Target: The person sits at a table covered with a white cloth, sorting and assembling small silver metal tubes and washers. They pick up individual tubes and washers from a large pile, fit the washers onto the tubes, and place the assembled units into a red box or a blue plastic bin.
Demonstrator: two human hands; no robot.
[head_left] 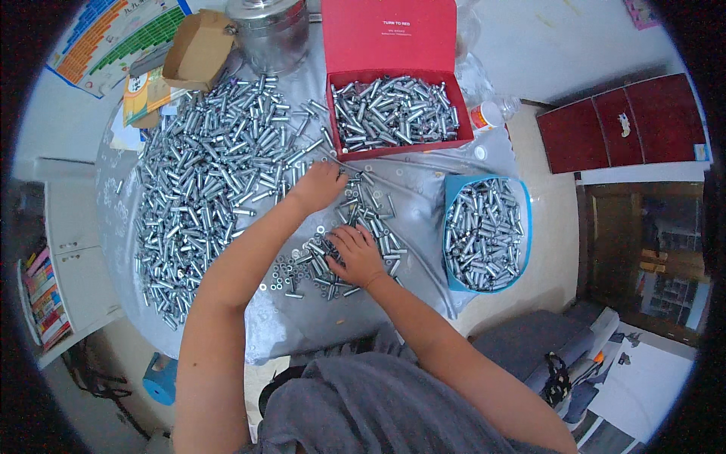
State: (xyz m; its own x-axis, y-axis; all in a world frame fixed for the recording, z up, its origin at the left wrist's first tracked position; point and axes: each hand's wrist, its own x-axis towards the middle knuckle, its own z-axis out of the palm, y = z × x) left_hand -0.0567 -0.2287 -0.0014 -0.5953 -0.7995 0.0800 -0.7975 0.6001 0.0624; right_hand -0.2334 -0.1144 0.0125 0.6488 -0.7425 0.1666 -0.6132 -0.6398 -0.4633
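Note:
A big heap of shiny metal sleeve bolts covers the left part of a round table with a grey cloth. My left hand reaches out to the heap's right edge, fingers curled down among the bolts. Closer to me, my right hand rests palm down on a small pile of bolts, nuts and washers. Whether either hand grips a piece is hidden.
A red box with its lid up holds bolts at the back. A blue tray full of bolts sits at the right. A metal pot, an open cardboard box and a plastic bottle stand behind.

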